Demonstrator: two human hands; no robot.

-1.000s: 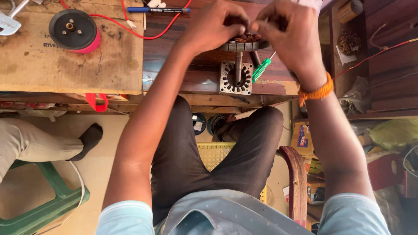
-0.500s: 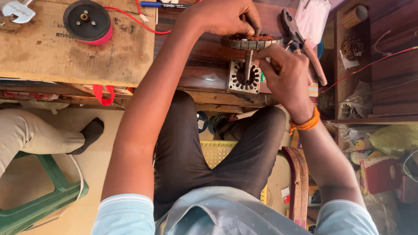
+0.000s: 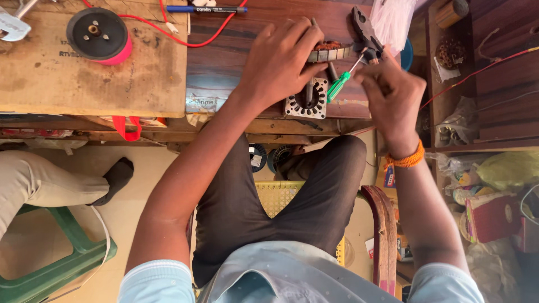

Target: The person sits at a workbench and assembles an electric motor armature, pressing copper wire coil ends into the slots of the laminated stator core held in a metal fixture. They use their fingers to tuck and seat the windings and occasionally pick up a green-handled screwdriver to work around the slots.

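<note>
My left hand [image 3: 281, 59] grips a motor rotor [image 3: 330, 53] with copper windings and a steel shaft, held over the wooden bench. Beneath it lies a square steel stator plate [image 3: 307, 102] with a toothed round hole, and the shaft points down towards it. My right hand [image 3: 390, 95] holds a green-handled screwdriver [image 3: 339, 84], its tip pointing up towards the rotor. Dark pliers [image 3: 364, 29] lie just beyond the rotor.
A black and pink wire spool [image 3: 100, 35] sits on a pale wooden board [image 3: 95, 84] at the left, with red wire [image 3: 196, 40] and a blue pen [image 3: 205, 9] behind. Cluttered shelves [image 3: 477, 73] stand at the right. Another person's leg [image 3: 62, 185] rests on a green stool [image 3: 62, 264].
My right hand has drawn back to the right from the rotor and now holds the green screwdriver out. The left hand keeps its grip on the rotor.
</note>
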